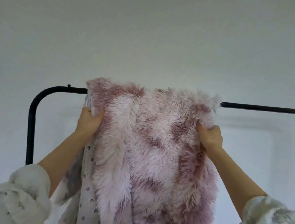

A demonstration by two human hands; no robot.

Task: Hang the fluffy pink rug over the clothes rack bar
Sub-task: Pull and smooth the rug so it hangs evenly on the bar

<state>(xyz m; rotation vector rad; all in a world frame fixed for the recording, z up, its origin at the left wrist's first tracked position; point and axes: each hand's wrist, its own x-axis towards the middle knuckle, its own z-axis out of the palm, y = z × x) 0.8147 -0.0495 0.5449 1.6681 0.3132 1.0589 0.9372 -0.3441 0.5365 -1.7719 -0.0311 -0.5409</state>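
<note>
The fluffy pink rug (153, 149) hangs in front of me, its top edge level with and covering part of the black clothes rack bar (268, 108). My left hand (88, 121) grips the rug's upper left edge just below the bar. My right hand (209, 137) grips its upper right edge at the same height. The rug's dotted white backing (86, 187) shows along the lower left where the side folds over. I cannot tell whether the top edge lies over the bar or just in front of it.
The rack's bar bends down into a black left post (31, 131). A plain white wall (152, 29) stands right behind the rack. My arms wear pushed-up fuzzy white sleeves (23, 195).
</note>
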